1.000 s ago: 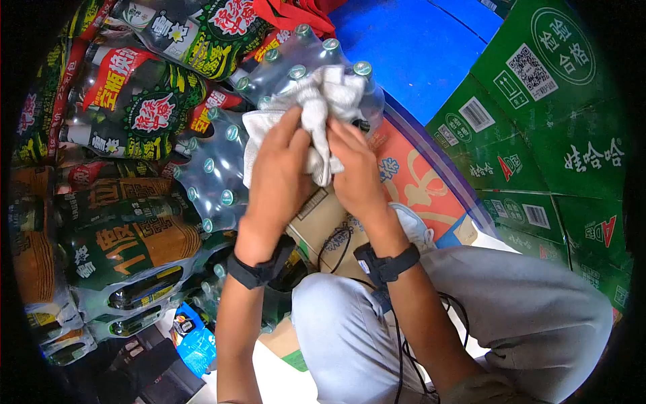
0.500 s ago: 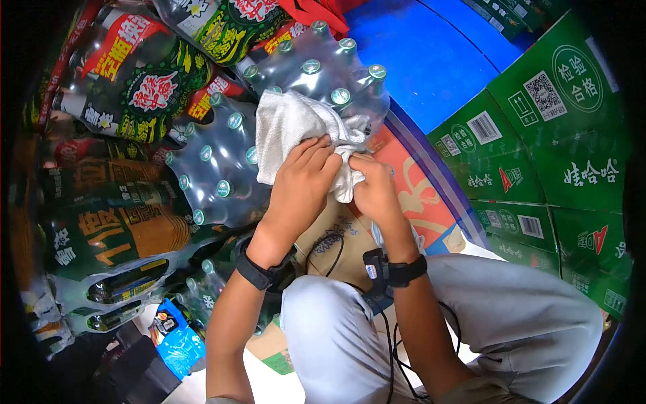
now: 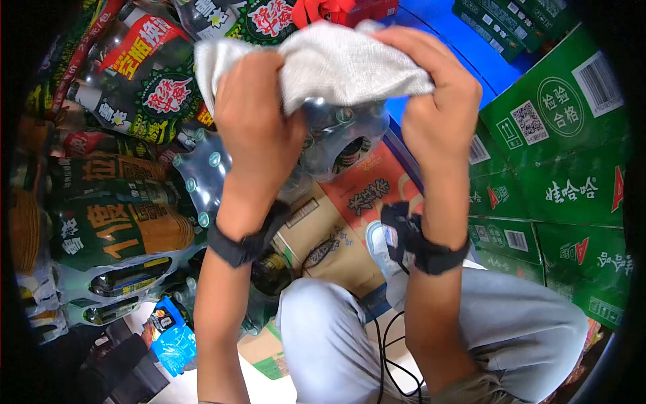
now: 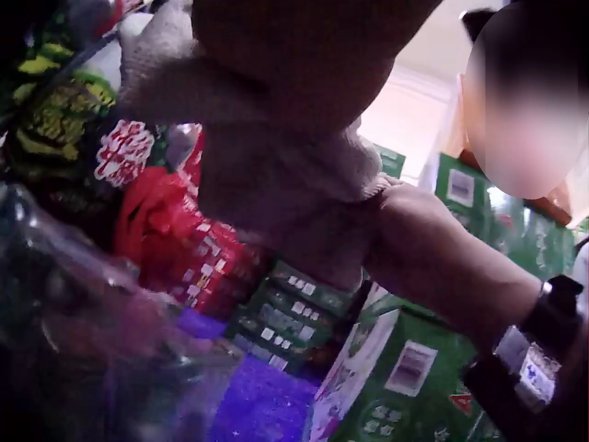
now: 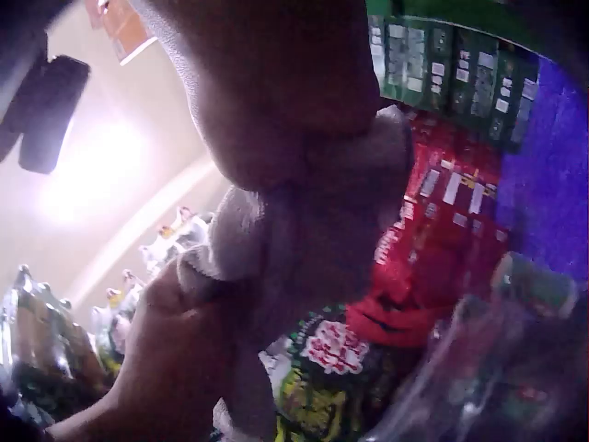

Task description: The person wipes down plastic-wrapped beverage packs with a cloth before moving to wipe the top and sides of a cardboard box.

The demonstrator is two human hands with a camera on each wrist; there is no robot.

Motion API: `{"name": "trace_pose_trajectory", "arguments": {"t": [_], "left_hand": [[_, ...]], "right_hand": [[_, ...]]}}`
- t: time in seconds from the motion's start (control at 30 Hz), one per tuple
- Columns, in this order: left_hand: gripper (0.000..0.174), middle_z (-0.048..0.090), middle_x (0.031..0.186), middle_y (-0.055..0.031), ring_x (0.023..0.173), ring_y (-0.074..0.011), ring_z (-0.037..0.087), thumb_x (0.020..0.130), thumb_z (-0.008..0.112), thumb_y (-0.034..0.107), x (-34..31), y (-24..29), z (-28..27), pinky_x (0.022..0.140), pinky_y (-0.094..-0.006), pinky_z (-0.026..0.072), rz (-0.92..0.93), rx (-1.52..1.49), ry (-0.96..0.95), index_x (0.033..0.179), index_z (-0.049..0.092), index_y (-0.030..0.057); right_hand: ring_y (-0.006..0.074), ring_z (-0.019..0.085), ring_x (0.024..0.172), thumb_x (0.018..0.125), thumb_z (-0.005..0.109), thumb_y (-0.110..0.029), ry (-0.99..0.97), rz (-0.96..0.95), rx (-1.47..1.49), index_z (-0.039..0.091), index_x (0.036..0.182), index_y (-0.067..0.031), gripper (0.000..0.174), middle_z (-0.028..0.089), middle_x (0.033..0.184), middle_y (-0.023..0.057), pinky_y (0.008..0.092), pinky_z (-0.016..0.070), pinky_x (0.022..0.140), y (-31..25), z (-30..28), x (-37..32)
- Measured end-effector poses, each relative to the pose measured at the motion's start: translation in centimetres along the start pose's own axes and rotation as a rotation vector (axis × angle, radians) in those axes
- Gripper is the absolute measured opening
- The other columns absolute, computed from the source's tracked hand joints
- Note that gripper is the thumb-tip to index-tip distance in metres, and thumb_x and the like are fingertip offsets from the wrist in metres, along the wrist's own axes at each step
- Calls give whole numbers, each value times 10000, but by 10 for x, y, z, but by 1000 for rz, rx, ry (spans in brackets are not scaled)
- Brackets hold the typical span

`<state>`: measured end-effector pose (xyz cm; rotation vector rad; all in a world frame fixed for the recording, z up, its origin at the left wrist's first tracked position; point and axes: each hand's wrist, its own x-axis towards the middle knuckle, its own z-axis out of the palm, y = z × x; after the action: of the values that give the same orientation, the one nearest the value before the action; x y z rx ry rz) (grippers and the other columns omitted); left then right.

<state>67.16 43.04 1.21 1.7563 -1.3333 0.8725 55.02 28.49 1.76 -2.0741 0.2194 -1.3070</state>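
A white knitted cloth [image 3: 343, 64] is stretched between my two hands, up in front of me. My left hand [image 3: 256, 128] grips its left part with curled fingers. Its right end is pinched by my right hand [image 3: 441, 101], between thumb and fingers. Below the cloth, and partly hidden by it, stands a shrink-wrapped pack of capped bottles [image 3: 340, 145]. In the left wrist view the cloth [image 4: 294, 184] hangs dark and creased, with the right hand [image 4: 419, 230] at its edge. The right wrist view shows the left hand [image 5: 175, 331] holding the cloth's other side.
Wrapped bottle packs [image 3: 121, 222] are stacked on the left. Green cartons [image 3: 538, 168] rise on the right, by a blue surface [image 3: 410, 114]. A brown and red carton [image 3: 350, 229] lies below the bottles. Black cables [image 3: 387, 357] hang by my knees.
The cloth was bunched over the bottles with both hands close together. Now it is lifted and spread, with the hands farther apart and the right one moved up and right.
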Motion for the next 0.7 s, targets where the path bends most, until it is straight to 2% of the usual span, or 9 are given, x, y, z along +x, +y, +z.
{"name": "trace_pose_trajectory", "arguments": {"t": [0.03,0.1,0.17,0.23,0.27,0.37,0.47,0.57,0.7], "left_hand": [[363,553,839,-161,779,-379,543,611,607,-55,10,-5,10,678,-462,397,126,48,79,961,546,22],[290,572,836,-141,819,-364,551,632,602,-47,6,-10,32,704,-450,398,55,138,-107,897,512,29],[327,610,957,-144,994,-366,570,671,639,-32,-17,-24,53,850,-464,439,-136,159,-551,982,550,21],[401,592,1180,-170,1194,-361,525,699,704,25,-46,-25,64,1027,-533,387,-46,163,-512,1073,563,7],[533,483,1371,-222,1352,-372,409,700,761,90,-52,-30,64,1115,-586,292,-178,102,-667,1174,534,1],[624,425,1420,-260,1376,-411,363,728,763,144,-59,-25,65,1130,-584,261,-305,153,-539,1263,482,-13],[680,426,1424,-251,1383,-425,337,755,719,135,-68,-22,73,1154,-573,209,-317,215,-480,1348,422,-16],[697,419,1439,-245,1393,-418,329,762,715,146,-73,-25,77,1164,-565,186,-356,170,-472,1365,412,-27],[645,427,1443,-229,1389,-403,342,762,686,118,-76,-26,75,1175,-531,189,-364,121,-439,1343,445,-28]], "right_hand": [[269,665,1061,607,385,169,68,-122,-41,721,1047,-5,581,705,1073,190,307,460,978,9,7,7],[330,626,1132,643,417,151,-28,-62,-122,724,1061,-35,551,679,1157,194,360,440,1034,41,21,-1],[373,593,1156,668,466,117,-181,98,-216,722,1055,-42,491,652,1202,208,413,431,1051,71,35,-22],[382,539,1237,693,472,107,-381,182,-132,693,1144,-50,527,591,1312,221,425,389,1096,87,40,-43],[390,499,1281,710,498,62,-444,132,-222,627,1242,-23,554,548,1363,234,436,363,1114,94,39,-51],[407,466,1309,733,527,-10,-402,170,-345,549,1318,22,586,520,1388,248,449,349,1122,98,45,-54],[408,468,1306,754,538,-72,-429,218,-447,496,1351,61,613,522,1379,263,464,342,1123,110,53,-52],[398,457,1316,768,539,-95,-517,296,-432,514,1328,79,587,524,1374,268,470,344,1118,95,54,-44],[388,454,1315,755,555,-77,-531,250,-438,534,1307,86,576,524,1370,274,460,328,1129,83,52,-44]]}}
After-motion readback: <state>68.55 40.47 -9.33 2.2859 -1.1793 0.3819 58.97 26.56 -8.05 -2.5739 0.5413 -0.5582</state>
